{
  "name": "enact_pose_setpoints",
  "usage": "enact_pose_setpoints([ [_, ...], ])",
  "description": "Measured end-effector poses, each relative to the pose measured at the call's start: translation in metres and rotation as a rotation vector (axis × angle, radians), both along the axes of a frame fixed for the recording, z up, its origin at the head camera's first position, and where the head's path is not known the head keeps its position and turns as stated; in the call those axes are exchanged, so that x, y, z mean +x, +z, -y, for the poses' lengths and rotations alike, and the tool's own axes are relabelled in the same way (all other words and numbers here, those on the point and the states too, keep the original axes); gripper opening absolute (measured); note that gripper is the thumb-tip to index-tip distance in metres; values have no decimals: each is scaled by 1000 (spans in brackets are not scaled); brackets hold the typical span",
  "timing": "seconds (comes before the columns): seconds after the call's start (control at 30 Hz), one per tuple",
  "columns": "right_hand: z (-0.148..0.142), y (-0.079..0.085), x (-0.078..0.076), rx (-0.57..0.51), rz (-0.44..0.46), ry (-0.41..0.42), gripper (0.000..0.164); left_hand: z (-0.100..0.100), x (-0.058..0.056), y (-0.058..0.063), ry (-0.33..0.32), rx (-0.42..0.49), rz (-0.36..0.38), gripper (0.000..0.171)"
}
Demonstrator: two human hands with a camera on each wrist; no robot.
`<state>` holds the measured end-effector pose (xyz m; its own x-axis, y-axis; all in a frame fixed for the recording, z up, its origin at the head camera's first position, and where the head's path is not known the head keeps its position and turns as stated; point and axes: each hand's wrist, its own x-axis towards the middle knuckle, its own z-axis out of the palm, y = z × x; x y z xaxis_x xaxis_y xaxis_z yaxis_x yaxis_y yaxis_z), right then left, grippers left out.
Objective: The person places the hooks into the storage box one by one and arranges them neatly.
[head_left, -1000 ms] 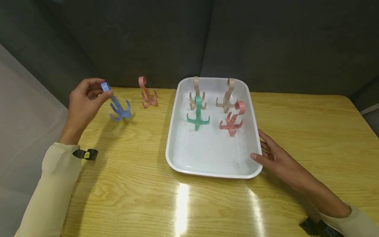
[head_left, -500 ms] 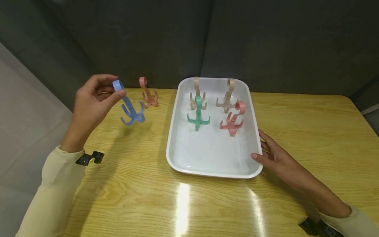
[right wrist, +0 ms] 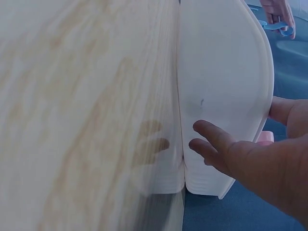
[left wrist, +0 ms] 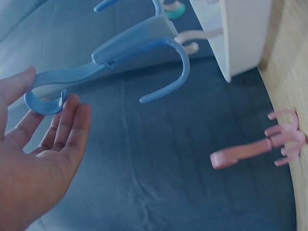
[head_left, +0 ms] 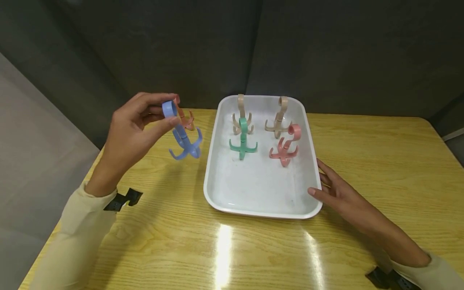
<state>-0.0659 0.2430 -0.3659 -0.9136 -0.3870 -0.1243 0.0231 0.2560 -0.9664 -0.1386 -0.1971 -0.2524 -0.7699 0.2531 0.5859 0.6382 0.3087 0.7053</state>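
Observation:
A blue four-claw hanging hook (head_left: 185,141) hangs slightly tilted from my left hand (head_left: 132,133), above the table just left of the white tray (head_left: 261,189). Thumb and fingertips pinch its curled top; in the left wrist view the blue hook (left wrist: 134,45) points away from the palm. Behind it, partly covered by the hand, a pink hook (head_left: 186,121) stands on the table. My right hand (head_left: 337,191) holds the tray's right side, its thumb over the rim and its fingers along the outer wall (right wrist: 216,72).
Inside the tray stand a green hook (head_left: 243,141), a pink hook (head_left: 284,151) and two beige hooks (head_left: 278,121), one of them behind the green one. A dark cloth (head_left: 326,52) rises behind the wooden table (head_left: 380,161).
My left hand has carried the blue hook rightward toward the tray, now overlapping the pink hook on the table. My right hand and the tray have stayed in place.

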Motion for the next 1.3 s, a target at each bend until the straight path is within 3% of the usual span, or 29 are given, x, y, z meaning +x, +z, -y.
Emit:
enact_pose_setpoints([
  [0.3, 1, -1, 1, 10, -3, -10, 82, -20, 1, 1, -109, -21, -37, 44],
  [0.8, 3, 1, 1, 22, 27, -24, 80, -53, 1, -18, -162, -133, -25, 43],
  [1.3, 3, 0, 1, 6, 23, -15, 79, -74, 0, -40, -232, -218, 86, 42],
])
